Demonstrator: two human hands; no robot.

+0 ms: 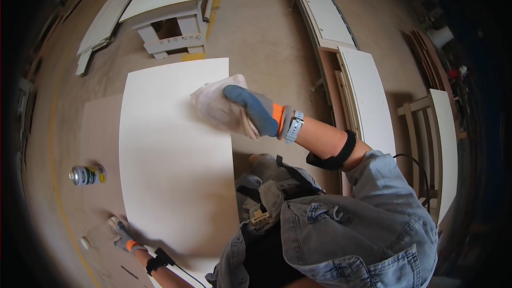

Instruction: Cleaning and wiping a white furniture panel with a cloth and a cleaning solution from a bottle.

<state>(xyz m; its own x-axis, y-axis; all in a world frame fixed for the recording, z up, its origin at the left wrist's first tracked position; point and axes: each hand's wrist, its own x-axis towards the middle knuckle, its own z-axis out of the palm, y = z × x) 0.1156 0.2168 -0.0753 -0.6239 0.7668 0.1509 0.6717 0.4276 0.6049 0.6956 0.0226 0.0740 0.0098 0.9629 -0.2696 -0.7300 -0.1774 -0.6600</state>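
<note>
Right hand reaches out, grip pressed flat on cloth; left hand spread, braced at panel edge

A cloth lies on the panel, a spray can to its left.

Bright, even workshop light, soft shadows, heavy fisheye bending and dark vignetted corners.
</note>
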